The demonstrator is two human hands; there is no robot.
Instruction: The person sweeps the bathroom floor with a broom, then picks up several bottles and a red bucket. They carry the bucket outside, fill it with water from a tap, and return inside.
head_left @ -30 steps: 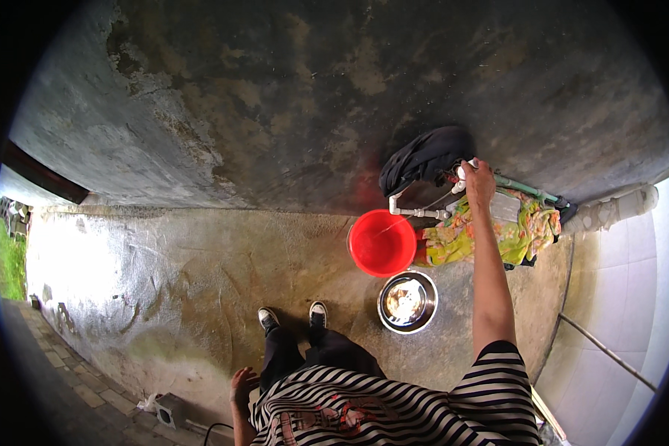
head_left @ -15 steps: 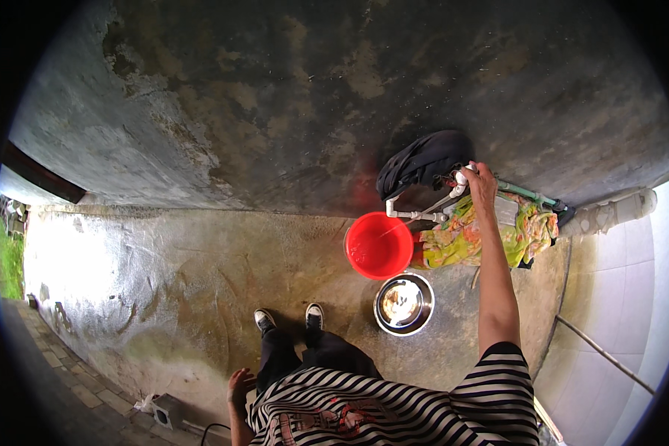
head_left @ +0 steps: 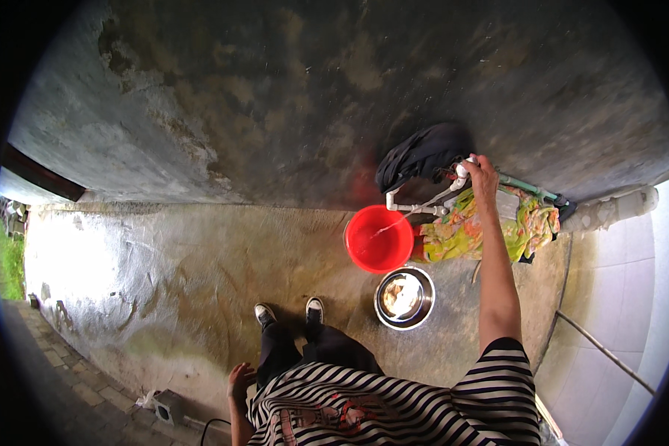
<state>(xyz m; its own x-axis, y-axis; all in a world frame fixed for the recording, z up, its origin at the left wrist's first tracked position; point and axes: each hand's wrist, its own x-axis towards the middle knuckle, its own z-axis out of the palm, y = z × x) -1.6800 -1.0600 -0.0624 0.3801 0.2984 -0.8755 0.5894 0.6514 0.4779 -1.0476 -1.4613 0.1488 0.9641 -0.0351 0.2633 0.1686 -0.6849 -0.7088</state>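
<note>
My right hand [head_left: 483,177] is stretched out to the wall at the right, its fingers closed round a white tap [head_left: 462,171]. From the spout, a water stream [head_left: 418,209] runs slantwise into a red bucket [head_left: 360,254] standing at the foot of the wall. Just nearer than the bucket sits a shiny metal basin [head_left: 380,308], with bright reflections inside. My left hand [head_left: 239,380] hangs beside my thigh, holding nothing, its fingers loosely bent and apart.
Dark cloth [head_left: 425,157] hangs by the tap. White pipe [head_left: 416,209] runs above the bucket. A yellow flowered cloth [head_left: 457,236] drapes beside it, below a green pipe [head_left: 528,191]. A hollow grey block [head_left: 169,407] lies behind at left; a pole [head_left: 606,353] leans at right.
The water stream shows longer and thicker between spout and bucket. My right hand keeps its grip on the tap, shifting slightly. The left hand stays by my thigh.
</note>
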